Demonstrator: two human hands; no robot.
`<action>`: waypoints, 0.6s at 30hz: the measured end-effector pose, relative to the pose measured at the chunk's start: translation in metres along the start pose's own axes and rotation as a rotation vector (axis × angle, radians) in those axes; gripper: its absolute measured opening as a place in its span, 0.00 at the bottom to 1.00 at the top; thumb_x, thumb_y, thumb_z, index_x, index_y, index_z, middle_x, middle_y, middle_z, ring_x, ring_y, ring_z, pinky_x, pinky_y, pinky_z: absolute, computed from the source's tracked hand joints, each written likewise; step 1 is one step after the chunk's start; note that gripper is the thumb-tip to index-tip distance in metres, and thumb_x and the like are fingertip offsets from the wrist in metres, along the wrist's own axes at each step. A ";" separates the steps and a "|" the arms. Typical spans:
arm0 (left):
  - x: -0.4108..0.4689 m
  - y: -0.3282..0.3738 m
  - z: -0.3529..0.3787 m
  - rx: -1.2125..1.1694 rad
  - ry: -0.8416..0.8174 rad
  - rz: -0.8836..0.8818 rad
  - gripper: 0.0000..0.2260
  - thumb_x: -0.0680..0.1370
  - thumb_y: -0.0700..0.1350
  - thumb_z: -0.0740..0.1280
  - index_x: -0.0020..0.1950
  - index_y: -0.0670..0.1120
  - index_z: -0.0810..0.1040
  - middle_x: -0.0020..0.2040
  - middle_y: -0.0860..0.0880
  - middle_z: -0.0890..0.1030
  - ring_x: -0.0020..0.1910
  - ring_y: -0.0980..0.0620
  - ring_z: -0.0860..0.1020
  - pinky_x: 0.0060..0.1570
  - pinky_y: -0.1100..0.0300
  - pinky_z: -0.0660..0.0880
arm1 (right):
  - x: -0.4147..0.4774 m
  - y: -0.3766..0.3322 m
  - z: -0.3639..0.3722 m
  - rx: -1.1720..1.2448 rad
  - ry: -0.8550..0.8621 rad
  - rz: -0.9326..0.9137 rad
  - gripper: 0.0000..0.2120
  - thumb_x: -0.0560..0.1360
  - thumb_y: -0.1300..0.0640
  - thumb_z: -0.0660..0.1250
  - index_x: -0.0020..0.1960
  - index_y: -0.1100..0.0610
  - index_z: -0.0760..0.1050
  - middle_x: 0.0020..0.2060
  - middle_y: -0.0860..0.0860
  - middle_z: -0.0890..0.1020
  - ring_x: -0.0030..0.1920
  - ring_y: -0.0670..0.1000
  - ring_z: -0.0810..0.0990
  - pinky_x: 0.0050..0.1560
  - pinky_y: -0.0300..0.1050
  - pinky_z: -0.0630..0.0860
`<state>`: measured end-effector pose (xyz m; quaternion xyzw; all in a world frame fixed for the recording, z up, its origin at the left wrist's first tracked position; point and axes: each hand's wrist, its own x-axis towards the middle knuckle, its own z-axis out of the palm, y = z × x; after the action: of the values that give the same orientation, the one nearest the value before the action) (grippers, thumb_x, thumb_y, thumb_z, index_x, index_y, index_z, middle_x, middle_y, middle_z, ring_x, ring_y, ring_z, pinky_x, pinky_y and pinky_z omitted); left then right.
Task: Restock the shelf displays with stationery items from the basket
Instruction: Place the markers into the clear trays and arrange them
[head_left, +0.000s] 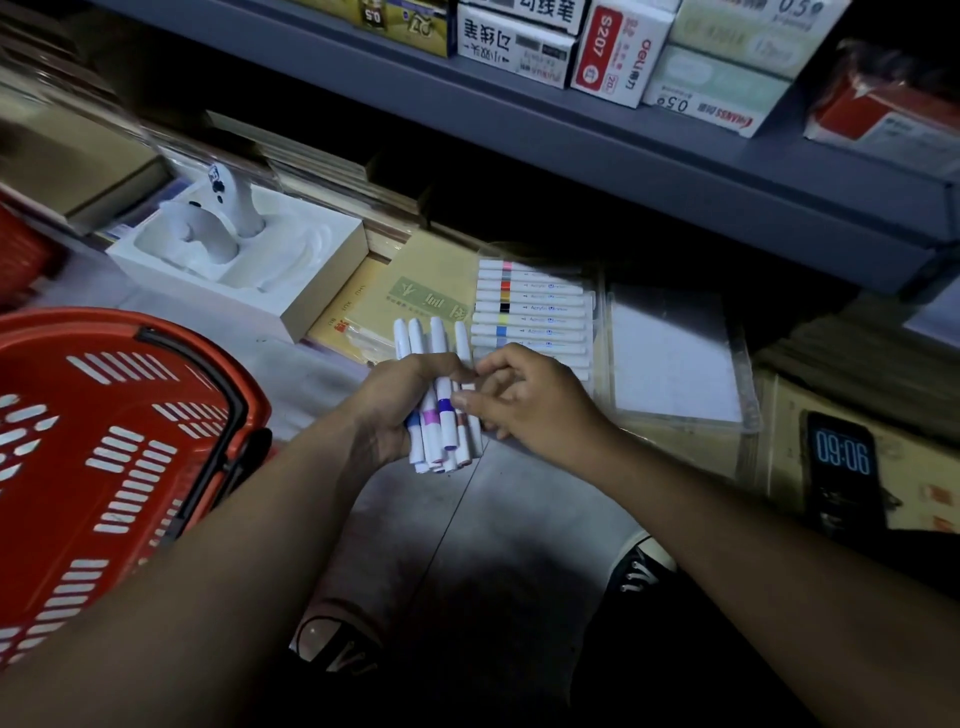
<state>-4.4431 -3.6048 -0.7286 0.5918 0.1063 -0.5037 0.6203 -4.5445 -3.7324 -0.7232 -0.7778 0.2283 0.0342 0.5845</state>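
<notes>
White-barrelled markers (444, 415), banded blue, pink, purple and brown, stand as an upright bundle in the left hand (400, 402), whose fingers are curled round their middles; caps project above the fist and butt ends below it. The right hand (530, 400) meets the bundle from its right side, thumb and forefinger pinching the outermost marker. Just beyond the grip lies an open clear marker case (535, 312) holding a row of like markers, its lower slots hidden behind the right hand; its lid (675, 358) lies flat farther right. Left of the grip, well apart, is the red basket (78, 319), rim and black handle nearest the left forearm. Bare floor (467, 519) lies beneath the hands. A grey shelf edge (623, 135) overhangs the case above.
</notes>
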 end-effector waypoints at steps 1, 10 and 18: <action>-0.001 0.000 0.002 0.000 -0.014 0.000 0.11 0.75 0.34 0.67 0.57 0.32 0.76 0.40 0.35 0.80 0.31 0.41 0.81 0.32 0.53 0.80 | 0.001 -0.001 0.000 0.041 -0.011 0.021 0.16 0.73 0.55 0.78 0.55 0.59 0.76 0.40 0.52 0.81 0.34 0.49 0.83 0.37 0.48 0.82; -0.001 -0.002 0.003 -0.099 -0.019 0.016 0.21 0.73 0.32 0.67 0.66 0.30 0.71 0.58 0.25 0.79 0.58 0.25 0.79 0.57 0.29 0.76 | 0.000 -0.010 -0.006 0.224 -0.020 0.148 0.01 0.76 0.67 0.71 0.45 0.64 0.79 0.33 0.52 0.82 0.36 0.55 0.85 0.39 0.53 0.85; 0.006 0.007 -0.010 -0.176 0.181 0.114 0.12 0.73 0.34 0.67 0.55 0.38 0.71 0.42 0.34 0.79 0.34 0.39 0.81 0.39 0.49 0.82 | 0.015 0.008 -0.034 -0.391 0.192 -0.109 0.03 0.76 0.60 0.69 0.47 0.57 0.81 0.40 0.50 0.83 0.39 0.51 0.82 0.40 0.47 0.80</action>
<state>-4.4301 -3.6003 -0.7310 0.5831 0.1718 -0.4012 0.6853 -4.5413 -3.7705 -0.7241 -0.8873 0.2294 -0.0280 0.3992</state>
